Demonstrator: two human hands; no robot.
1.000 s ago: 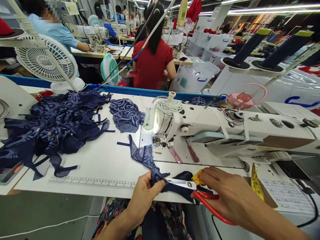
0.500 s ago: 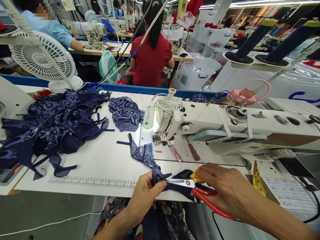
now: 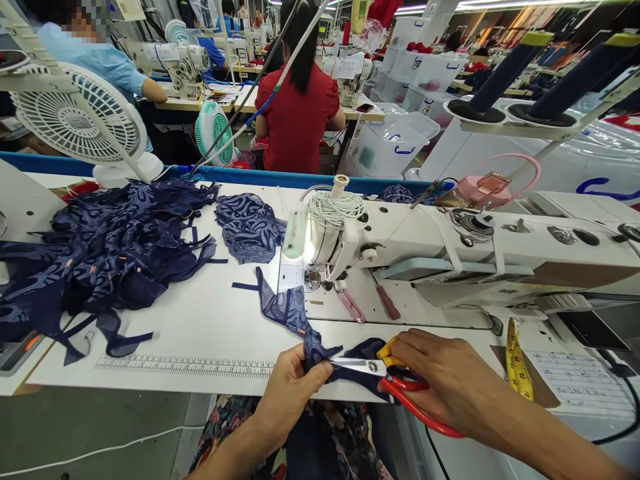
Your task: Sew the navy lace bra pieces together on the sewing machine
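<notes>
1. The white sewing machine point(image 3: 450, 260) fills the right of the table point(image 3: 200, 320); a pile of navy lace pieces point(image 3: 100, 253) lies well to the left.
2. The navy lace garment point(image 3: 295, 320) trails from the needle to the table's near edge.
3. The left hand point(image 3: 290, 390) pinches it taut; keep that tension.
4. The right hand point(image 3: 445, 380) grips red-handled scissors point(image 3: 380, 370), blades at the fabric: snip close, sparing the lace.

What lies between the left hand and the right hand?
In the head view, navy fabric and the scissors blades lie between left hand and right hand.
</notes>
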